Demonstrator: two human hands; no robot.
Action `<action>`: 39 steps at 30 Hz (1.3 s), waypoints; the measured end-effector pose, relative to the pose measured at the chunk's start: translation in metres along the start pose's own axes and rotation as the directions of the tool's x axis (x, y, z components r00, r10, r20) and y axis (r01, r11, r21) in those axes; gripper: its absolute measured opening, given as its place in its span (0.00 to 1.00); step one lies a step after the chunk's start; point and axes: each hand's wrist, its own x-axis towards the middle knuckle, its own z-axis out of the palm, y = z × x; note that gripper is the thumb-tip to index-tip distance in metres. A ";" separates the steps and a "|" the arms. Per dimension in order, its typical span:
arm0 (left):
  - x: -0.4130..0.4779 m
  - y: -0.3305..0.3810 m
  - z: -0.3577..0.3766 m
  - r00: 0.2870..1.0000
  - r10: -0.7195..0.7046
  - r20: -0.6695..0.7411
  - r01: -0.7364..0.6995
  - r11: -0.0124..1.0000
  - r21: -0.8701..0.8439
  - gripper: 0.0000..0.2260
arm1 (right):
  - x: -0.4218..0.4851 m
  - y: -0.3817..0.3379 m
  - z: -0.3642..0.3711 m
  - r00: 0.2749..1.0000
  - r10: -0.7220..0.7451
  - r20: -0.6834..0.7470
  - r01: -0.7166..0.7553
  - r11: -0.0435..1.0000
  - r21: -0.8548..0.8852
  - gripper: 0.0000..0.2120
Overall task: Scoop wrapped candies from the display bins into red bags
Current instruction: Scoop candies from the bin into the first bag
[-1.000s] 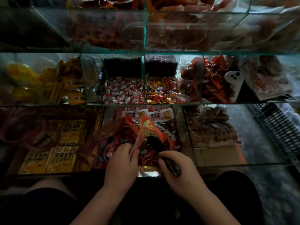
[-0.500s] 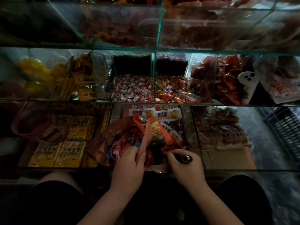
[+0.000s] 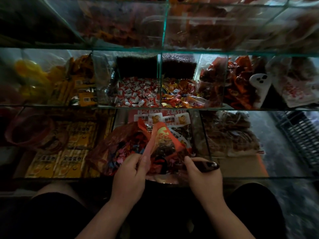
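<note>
At lower bin [image 3: 204, 133] | left hand [image 3: 128, 171] pinches red bag [image 3: 162, 135] | right hand [image 3: 203, 176] grips scoop [image 3: 205, 165] | yellow packets [image 3: 57, 159] left

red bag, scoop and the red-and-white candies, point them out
red bag [image 3: 163, 135], head view, on its printed front panel
scoop [image 3: 208, 165], head view, on the outer end of its dark handle
red-and-white candies [image 3: 138, 95], head view, on the middle of the pile

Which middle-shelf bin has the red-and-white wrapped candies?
The bin just left of the centre divider, full of red-and-white candies; its right neighbour holds gold-and-orange wrappers, further left yellow packets.
</note>
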 end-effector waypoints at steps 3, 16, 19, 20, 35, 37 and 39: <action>0.000 0.001 0.000 1.000 0.010 -0.009 -0.010 1.000 -0.004 0.13 | -0.004 0.001 -0.008 0.994 0.095 -0.048 -0.092 0.993 0.070 0.07; 0.001 0.014 0.003 1.000 0.019 -0.008 -0.019 1.000 -0.003 0.11 | -0.012 -0.041 -0.058 0.976 -0.077 -0.204 0.083 0.996 0.021 0.13; 0.001 0.016 0.003 1.000 0.001 -0.002 -0.001 1.000 0.000 0.10 | -0.013 -0.040 -0.065 0.976 0.010 -0.215 0.016 0.993 0.118 0.09; 0.001 0.017 0.003 1.000 0.000 -0.005 0.000 1.000 -0.001 0.09 | -0.013 -0.039 -0.066 0.977 0.031 -0.209 -0.003 0.991 0.132 0.09; 0.030 0.055 0.020 0.896 0.284 0.340 -0.390 0.870 0.301 0.25 | -0.018 -0.079 -0.099 0.987 0.051 -0.152 0.017 0.908 0.419 0.12; 0.033 0.057 0.023 0.899 0.288 0.328 -0.394 0.860 0.325 0.23 | -0.022 -0.084 -0.100 0.994 0.037 -0.098 0.012 0.891 0.454 0.06; 0.035 0.060 0.024 0.901 0.303 0.309 -0.403 0.848 0.343 0.22 | -0.025 -0.087 -0.102 1.000 0.029 -0.003 -0.024 0.876 0.483 0.03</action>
